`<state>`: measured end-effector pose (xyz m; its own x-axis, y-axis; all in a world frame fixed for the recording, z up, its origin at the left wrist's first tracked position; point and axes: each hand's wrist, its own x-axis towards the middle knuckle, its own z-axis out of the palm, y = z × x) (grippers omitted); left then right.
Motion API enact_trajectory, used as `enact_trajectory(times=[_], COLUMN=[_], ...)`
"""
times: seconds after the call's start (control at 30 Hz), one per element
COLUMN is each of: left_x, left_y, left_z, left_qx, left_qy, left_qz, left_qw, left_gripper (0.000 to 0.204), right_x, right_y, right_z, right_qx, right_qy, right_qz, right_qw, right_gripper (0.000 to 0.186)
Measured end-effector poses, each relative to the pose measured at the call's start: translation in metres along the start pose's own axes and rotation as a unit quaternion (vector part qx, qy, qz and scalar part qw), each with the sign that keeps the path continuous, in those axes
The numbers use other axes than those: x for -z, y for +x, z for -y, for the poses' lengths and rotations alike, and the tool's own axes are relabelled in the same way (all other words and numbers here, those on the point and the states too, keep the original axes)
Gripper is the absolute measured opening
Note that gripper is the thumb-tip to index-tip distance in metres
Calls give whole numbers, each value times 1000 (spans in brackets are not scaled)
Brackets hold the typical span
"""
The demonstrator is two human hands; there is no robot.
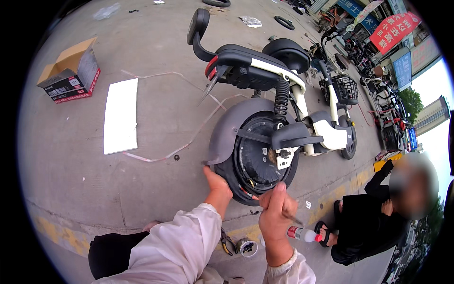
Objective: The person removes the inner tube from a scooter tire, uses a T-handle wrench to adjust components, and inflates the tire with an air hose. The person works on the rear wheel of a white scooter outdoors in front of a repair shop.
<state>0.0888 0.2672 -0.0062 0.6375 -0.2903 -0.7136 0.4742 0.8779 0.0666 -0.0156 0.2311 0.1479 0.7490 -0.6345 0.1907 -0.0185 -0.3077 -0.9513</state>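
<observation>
The rear wheel of a white-and-black electric scooter [297, 94] is right in front of me. My left hand [218, 188] rests against the black tyre [226, 177], just below the grey mudguard [222, 135]; its fingers curl out of sight behind the tyre. My right hand [278, 208] is closed in a fist at the wheel's lower rim. A slim metal tool [296, 220] pokes out of that fist; its kind is unclear and its other end is hidden. Next to the fist, something reddish shows along the rim. The round black hub [257, 154] faces me.
Pliers [229, 242], a small tub [248, 248] and a plastic bottle [305, 234] lie near my arms. A person in black [362, 222] sits at right. Leftward are a white panel [120, 116], a tape strip [191, 137] and an open carton [71, 78]. Parked scooters [388, 118] line the far right.
</observation>
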Motion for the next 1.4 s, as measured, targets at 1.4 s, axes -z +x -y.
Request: enact_trajectory(times=[1.4], left_x=[30], left_y=[-3], left_z=[28], left_qx=[-18], left_qy=[63], left_qz=[-17], left_qw=[998], left_gripper=[58], right_x=[113], right_y=[-295], right_z=[-136], right_qx=[-343], right_qy=[-427], right_qz=[291], right_qw=[785], right_gripper=[39])
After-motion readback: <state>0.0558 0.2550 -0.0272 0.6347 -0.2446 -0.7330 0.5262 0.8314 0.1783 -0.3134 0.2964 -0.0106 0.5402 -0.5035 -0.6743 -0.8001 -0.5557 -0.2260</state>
